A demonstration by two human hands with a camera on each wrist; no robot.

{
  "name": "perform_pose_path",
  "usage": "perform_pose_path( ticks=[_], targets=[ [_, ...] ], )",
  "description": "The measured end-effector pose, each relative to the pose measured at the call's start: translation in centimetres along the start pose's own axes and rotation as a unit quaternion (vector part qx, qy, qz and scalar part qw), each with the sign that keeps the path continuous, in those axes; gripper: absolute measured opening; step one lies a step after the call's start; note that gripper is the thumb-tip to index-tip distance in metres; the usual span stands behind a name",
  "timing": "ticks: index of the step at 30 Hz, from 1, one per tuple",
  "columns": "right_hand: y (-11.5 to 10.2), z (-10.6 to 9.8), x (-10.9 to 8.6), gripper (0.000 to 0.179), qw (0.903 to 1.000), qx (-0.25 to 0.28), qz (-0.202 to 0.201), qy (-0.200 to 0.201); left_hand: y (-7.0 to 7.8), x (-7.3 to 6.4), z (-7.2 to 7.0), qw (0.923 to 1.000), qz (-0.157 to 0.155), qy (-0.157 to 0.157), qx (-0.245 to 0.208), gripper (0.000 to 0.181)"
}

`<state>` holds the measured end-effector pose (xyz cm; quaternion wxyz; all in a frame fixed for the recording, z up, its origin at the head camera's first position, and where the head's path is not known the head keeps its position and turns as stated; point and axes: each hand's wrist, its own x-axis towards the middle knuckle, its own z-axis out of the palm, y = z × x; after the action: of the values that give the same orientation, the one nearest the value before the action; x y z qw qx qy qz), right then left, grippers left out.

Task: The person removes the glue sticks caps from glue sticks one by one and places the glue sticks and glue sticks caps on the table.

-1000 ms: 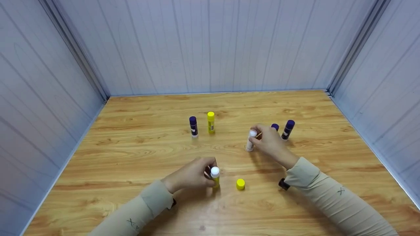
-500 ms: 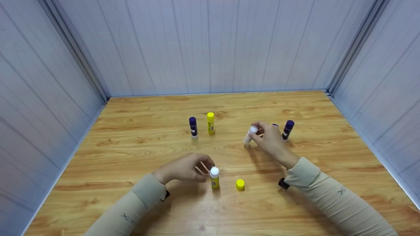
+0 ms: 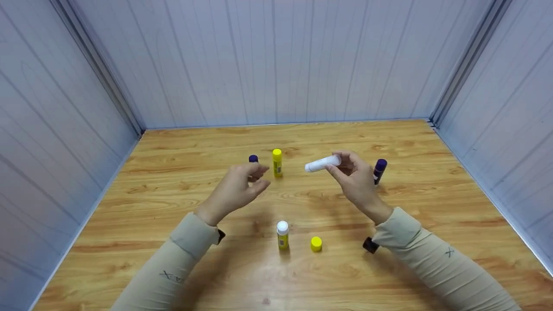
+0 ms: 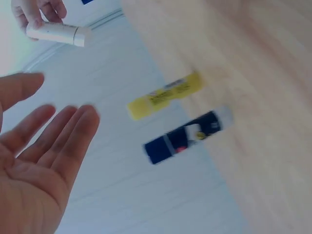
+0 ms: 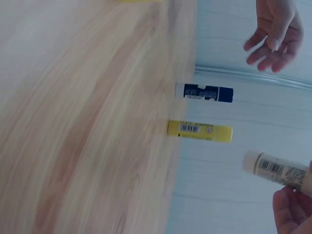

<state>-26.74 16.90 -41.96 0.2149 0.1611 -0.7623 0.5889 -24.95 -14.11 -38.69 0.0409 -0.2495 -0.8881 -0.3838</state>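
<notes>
My right hand pinches a white glue stick between thumb and fingers, holding it tilted in the air with one end pointing left. Printed text and a barcode show on the stick in the right wrist view. Bare of any object, my left hand is raised over the table with fingers and thumb apart. It partly covers a dark blue glue stick, which stands upright beside a yellow glue stick. Nearer me stands a yellow glue stick with a white top, and a loose yellow cap lies to its right.
Another dark blue glue stick stands just beyond my right hand. The wood-patterned table is enclosed by pale panels, with a back wall behind it and a wall on each side.
My left hand has let go of the white-topped yellow glue stick and moved up and away from me. My right hand has lifted the white glue stick and tipped it towards horizontal.
</notes>
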Motion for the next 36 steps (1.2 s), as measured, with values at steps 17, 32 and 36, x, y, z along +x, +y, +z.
perform_pose_path(
  ticks=[17,32,36],
  targets=[
    [-2.0,1.4,-1.0,0.027,0.9629,0.220,0.135,-0.079,4.4,2.0,2.8,0.9945,0.077,-0.014,0.070,0.055],
    [-2.2,2.4,-1.7,0.026,0.9577,0.223,0.153,-0.098,4.7,2.5,4.1,0.9917,0.103,-0.020,0.074,0.018],
    [-2.3,2.4,-1.8,0.027,0.9564,0.226,0.153,-0.104,4.8,2.5,4.1,0.9913,0.108,-0.015,0.074,0.019]
  ],
)
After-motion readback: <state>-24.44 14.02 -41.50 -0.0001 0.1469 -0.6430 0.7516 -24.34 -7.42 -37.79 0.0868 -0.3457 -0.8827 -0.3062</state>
